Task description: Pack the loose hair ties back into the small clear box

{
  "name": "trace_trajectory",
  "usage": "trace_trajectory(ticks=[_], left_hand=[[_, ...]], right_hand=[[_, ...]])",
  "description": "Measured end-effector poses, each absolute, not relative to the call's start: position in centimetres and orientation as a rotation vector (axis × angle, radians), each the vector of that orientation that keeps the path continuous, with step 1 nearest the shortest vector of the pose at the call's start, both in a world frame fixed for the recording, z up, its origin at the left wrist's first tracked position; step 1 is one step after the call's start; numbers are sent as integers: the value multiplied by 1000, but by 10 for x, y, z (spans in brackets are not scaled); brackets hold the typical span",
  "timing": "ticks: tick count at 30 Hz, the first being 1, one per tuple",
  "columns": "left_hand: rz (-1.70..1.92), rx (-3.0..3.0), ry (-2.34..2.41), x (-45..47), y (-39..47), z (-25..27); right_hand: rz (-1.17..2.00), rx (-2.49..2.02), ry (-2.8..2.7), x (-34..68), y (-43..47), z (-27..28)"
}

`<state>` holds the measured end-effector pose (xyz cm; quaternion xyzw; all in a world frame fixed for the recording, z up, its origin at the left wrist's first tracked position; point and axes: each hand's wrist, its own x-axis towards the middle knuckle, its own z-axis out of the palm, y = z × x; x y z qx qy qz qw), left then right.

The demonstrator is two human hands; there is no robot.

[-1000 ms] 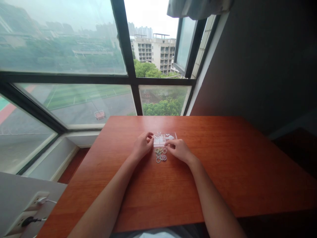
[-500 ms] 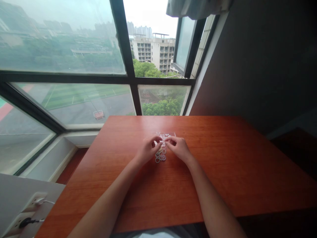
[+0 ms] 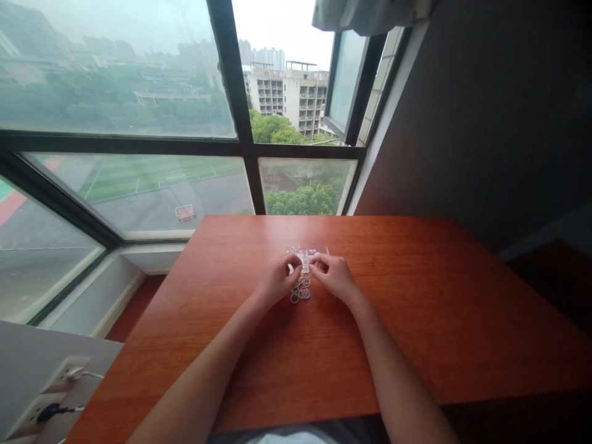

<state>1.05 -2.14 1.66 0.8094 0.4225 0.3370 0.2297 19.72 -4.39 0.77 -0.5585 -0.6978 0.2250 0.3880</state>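
Note:
My left hand (image 3: 279,276) and my right hand (image 3: 336,276) face each other over the table, thumb and fingers of each drawn together in a pinch. A narrow gap separates the fingertips. Whatever they pinch is too small to make out. Just below the fingertips, several small coloured rings (image 3: 304,294), pale green, yellowish, pink and lilac, lie in a cluster on the wood. Behind the hands sits a clear plastic case or tray (image 3: 322,250) with small whitish bits in or on it. The hands partly cover this case.
The reddish-brown wooden table (image 3: 416,308) spreads out on both sides of my arms. Beyond its far edge stands a dark-framed window (image 3: 296,150), one pane swung outward. A grey wall rises at the right. Wall sockets (image 3: 55,394) with plugs are at the lower left.
The fingertips of my two hands have moved slightly apart. The rings and the clear case lie as before, and the view has shifted very little.

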Motion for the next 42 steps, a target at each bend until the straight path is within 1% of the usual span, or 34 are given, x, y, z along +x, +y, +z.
trace_trajectory(ticks=[5,10,15,30,42], left_hand=[[995,2198,1246,3,-16,18],[1093,2163,1419,-4,-7,18],[1064,2178,1494,-3,4,14],[1022,2183,1427,-8,-1,11],[1018,2192,1419,-7,-6,14]], right_hand=[[532,-1458,-1760,202,-42,8],[573,-1457,-1802,200,-44,8],[590,-1449,-1844,196,-45,7],[733,-1407,-1988,203,-47,7],[661,-1525,-2066,201,-49,6]])
